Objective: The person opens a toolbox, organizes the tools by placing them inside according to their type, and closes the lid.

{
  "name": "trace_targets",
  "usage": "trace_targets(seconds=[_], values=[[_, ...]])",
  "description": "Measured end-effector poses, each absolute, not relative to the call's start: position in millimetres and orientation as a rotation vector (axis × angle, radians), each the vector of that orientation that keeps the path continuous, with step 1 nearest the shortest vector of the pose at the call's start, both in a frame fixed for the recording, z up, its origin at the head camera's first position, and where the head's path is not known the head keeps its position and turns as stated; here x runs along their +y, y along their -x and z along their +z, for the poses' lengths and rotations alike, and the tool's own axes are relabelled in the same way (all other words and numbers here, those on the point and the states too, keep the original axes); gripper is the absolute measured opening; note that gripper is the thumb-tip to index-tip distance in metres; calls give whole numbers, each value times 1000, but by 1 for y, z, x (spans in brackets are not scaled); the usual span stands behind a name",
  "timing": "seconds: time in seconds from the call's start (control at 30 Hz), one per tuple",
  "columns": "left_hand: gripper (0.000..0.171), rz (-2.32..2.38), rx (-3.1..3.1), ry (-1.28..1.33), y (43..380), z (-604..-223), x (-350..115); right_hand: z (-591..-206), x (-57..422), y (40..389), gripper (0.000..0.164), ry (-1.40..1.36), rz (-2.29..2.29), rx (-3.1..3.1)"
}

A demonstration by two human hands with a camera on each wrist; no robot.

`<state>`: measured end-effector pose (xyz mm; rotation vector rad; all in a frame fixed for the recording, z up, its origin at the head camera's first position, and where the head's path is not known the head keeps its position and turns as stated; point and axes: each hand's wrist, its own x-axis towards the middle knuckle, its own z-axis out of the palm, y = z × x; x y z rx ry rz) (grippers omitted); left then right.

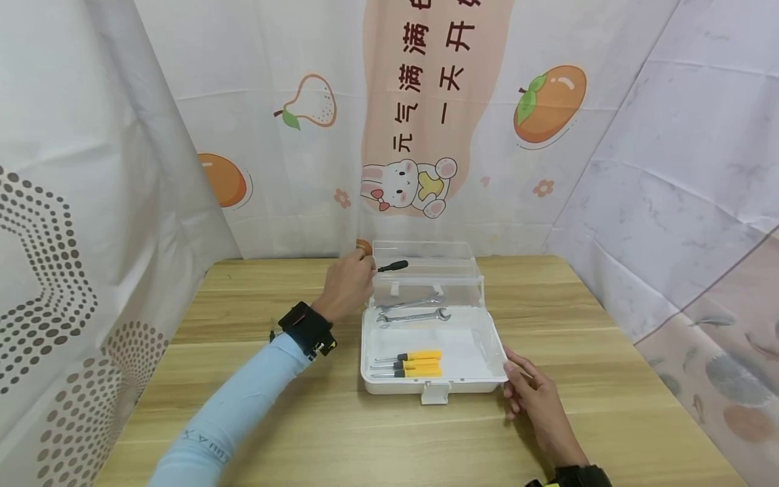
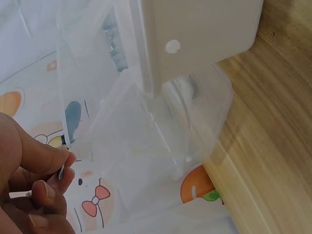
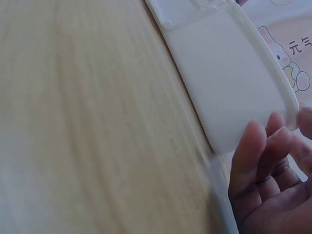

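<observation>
A white toolbox stands on the table with its transparent lid raised at the back. Beside the lid's left edge, my left hand pinches a screwdriver with a black handle by its thin shaft. The handle points right, in front of the lid; in the left wrist view it shows blurred through the clear plastic. My right hand holds the box's front right corner between thumb and fingers. Inside the box lie three yellow-handled screwdrivers at the front left and two wrenches towards the back.
The wooden table extends on both sides of the box. Close behind it hangs a printed curtain, with more cloth at left and right. A latch hangs at the box's front.
</observation>
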<state>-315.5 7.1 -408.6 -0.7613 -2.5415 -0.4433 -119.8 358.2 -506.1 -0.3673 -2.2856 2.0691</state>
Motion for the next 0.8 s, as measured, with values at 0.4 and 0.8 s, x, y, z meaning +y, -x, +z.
trace_targets(seconds=[0.4, 0.8], values=[[5, -420, -2528, 785, 318, -409, 17, -507, 358, 120, 55, 359, 2080, -2274], [17, -558, -2498, 825, 318, -414, 23, -504, 361, 121, 58, 397, 2060, -2315]])
